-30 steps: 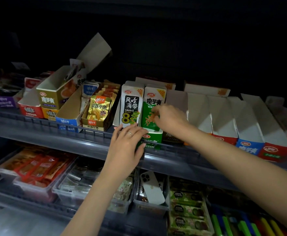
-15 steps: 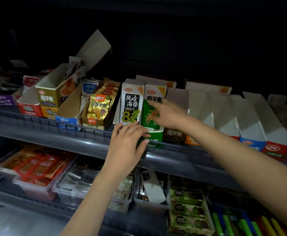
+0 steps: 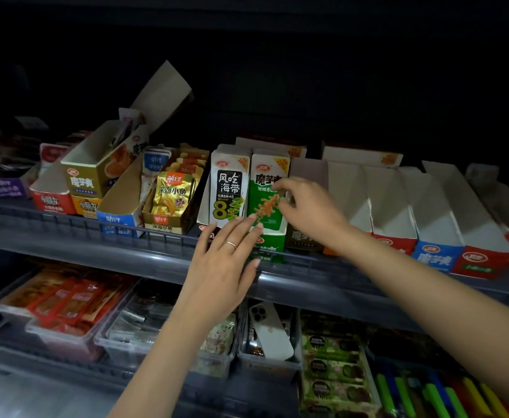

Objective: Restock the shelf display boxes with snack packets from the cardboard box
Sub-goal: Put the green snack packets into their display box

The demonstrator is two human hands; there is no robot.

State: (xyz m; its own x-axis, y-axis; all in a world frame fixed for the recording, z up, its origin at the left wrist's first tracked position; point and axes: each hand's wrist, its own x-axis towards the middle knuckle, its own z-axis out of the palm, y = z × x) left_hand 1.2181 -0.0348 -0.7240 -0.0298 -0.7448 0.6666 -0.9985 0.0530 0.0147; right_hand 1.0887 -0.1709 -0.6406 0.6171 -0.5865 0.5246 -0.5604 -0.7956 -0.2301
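Your right hand (image 3: 306,206) pinches the right edge of the green packet (image 3: 265,188) between curled thumb and forefinger. The packet stands upright in the green display box (image 3: 273,244) on the upper shelf (image 3: 66,233). Your left hand (image 3: 223,267) is spread flat with straight fingers, its tips at the packet's foot, probably touching it, though the light is dim. A black-and-white packet (image 3: 229,188) stands just left.

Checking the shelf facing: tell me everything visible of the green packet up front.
The green packet is a glossy pouch: white top with red logo and yellow corner flash, green below with an orange snack picture. It stands upright at the front of its green display box, beside the white packet. The right hand touches its face with curled fingers; the left hand reaches its lower edge with straight fingertips.
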